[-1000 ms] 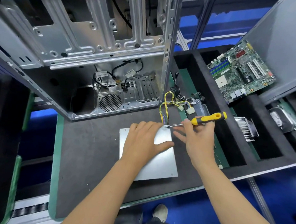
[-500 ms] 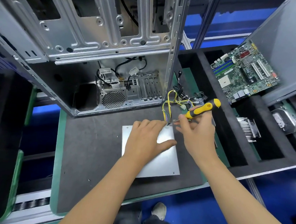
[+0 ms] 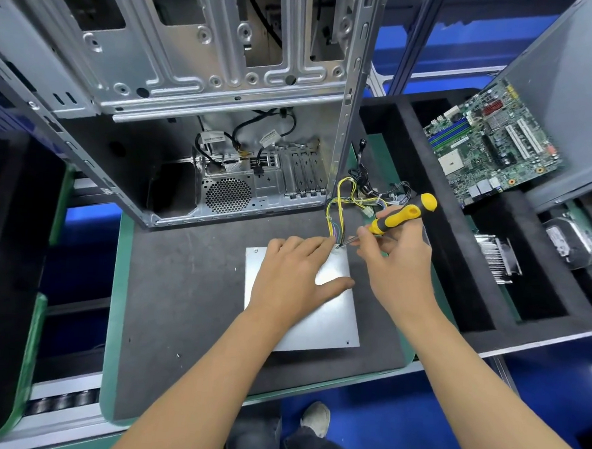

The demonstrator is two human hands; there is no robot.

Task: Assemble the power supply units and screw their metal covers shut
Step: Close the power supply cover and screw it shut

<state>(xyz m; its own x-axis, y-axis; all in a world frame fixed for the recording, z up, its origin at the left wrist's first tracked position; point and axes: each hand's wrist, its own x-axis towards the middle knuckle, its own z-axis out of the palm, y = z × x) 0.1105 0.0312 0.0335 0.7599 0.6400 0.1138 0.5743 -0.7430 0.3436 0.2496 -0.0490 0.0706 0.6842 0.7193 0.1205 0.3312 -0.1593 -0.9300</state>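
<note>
The left hand point(image 3: 293, 275) is laid flat on the metal cover point(image 3: 320, 315) of the power supply unit, fingers straight and together toward the far edge, thumb spread out to the right across the plate; nothing is gripped by it, the cover is only pressed down.

The right hand point(image 3: 397, 260) is closed around a screwdriver point(image 3: 403, 214) with a yellow and black handle. The handle is pinched between thumb and fingers, and the tool is held tilted, handle up and to the right, thin shaft running down and to the left. The tip is set at the far right corner of the cover, just beside the left fingertips. Whether a screw sits under the tip cannot be told.

The cover is a plain grey rectangular sheet, lying flat on the dark foam mat point(image 3: 188, 287) near the front of the bench. Small screw points are seen at its far left and near right corners. A bundle of yellow and black wires point(image 3: 340, 206) rises from the far right corner of the unit and loops back toward the open computer case point(image 3: 226, 83) standing just behind. To the right, a green motherboard point(image 3: 490, 145) is leaned in a black foam tray point(image 3: 457, 267).
</note>
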